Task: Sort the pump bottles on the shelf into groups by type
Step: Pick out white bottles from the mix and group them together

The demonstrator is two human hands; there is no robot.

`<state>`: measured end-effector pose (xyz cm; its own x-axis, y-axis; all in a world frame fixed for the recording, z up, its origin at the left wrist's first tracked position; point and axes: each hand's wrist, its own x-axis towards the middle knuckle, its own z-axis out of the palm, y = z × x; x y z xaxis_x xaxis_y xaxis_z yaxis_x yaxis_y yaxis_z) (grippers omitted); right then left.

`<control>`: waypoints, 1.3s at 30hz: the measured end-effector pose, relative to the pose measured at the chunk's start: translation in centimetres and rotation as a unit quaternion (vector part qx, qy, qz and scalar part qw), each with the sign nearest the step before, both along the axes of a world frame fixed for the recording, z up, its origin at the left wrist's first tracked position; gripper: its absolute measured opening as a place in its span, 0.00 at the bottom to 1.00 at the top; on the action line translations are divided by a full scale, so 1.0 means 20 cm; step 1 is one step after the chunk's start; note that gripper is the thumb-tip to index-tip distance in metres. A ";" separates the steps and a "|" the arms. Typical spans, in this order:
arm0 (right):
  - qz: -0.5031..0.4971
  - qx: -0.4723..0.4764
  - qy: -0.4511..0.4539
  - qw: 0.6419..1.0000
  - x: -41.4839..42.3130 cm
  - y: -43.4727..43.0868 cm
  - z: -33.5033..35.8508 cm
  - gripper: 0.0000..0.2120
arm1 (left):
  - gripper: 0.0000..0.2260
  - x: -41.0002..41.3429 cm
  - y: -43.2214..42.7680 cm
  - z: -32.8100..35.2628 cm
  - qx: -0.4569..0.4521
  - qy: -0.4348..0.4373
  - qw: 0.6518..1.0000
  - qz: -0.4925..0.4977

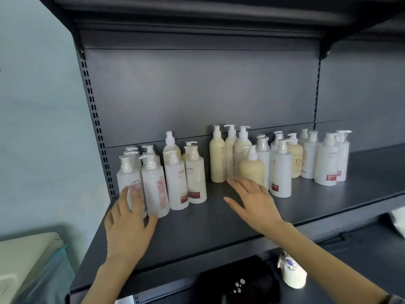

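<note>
Your left hand (129, 222) lays straight fingers on the front white pump bottle (130, 183), far left of the squat cream bottle (252, 170). Your right hand (252, 200) is spread flat just before that cream bottle. Tall cream bottles (217, 159) stand behind it on the shelf (197, 227).

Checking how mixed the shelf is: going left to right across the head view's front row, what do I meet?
Left hand, white bottle with red band, tall cream bottle, squat cream bottle, white bottle with small red label, wide white bottle.
</note>
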<state>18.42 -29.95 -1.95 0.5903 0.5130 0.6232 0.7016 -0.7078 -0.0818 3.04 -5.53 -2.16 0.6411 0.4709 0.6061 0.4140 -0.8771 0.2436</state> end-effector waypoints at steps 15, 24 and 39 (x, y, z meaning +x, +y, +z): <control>-0.204 -0.034 0.133 0.969 0.25 -0.71 -0.06 0.33 | 0.29 0.32 -0.46 0.00 0.024 0.031 0.994 -0.099; -0.181 -0.014 0.081 0.980 0.60 -0.96 -0.02 0.32 | 0.30 0.66 -0.76 0.07 0.064 0.027 0.994 -0.083; 0.093 0.113 0.141 0.979 0.85 -0.95 0.03 0.32 | 0.39 1.00 -1.07 0.03 -0.131 -0.053 0.980 -0.138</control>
